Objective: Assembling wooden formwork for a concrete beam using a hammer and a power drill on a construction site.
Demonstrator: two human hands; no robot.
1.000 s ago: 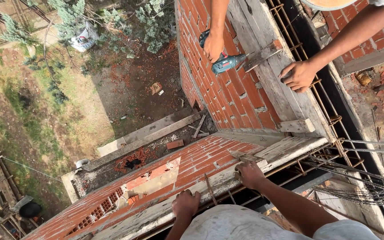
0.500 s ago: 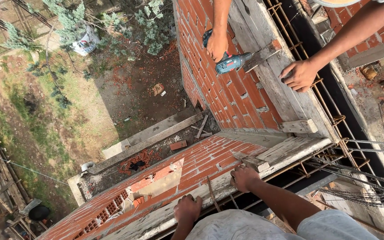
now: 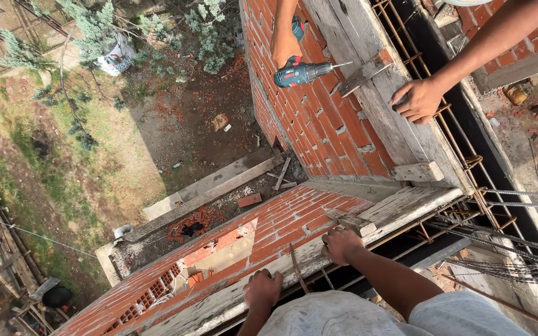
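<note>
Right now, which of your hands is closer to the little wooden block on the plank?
Right. My right hand sits just below the wooden block, touching or nearly so; my left hand grips the plank's edge farther along.

Left hand (image 3: 263, 289) curled palm down, right hand (image 3: 342, 244) gripping, forearm extended

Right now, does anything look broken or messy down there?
Yes. Broken brick pieces lie scattered on the low ledge below the brick wall, and more red rubble dots the ground. Up top, the wooden formwork boards look worn and chipped.
</note>
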